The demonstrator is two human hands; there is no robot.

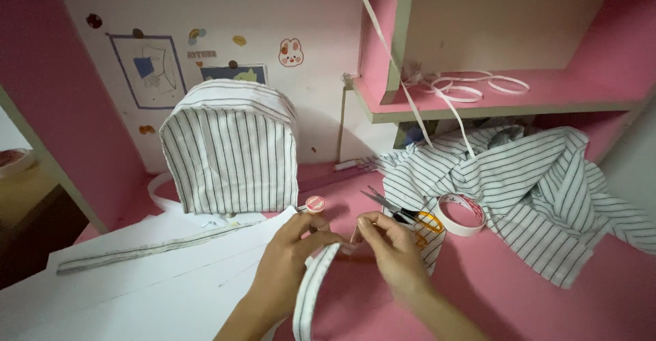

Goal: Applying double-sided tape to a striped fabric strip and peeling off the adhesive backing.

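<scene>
My left hand (290, 262) and my right hand (391, 249) meet over the pink desk (519, 300). Both pinch the top end of a narrow striped fabric strip (311, 293) that curves down toward me. The fingertips touch near the strip's end. Just behind my right hand lie scissors (403, 212) with orange-yellow handles and a roll of white tape (462, 214).
A striped fabric bag-shaped piece (229, 148) stands at the back left. White paper sheets (137, 279) with another striped strip (147, 249) cover the left. Crumpled striped cloth (540, 177) lies right. A small round red-topped item (315, 204) sits near. White strapping (471, 87) rests on the shelf.
</scene>
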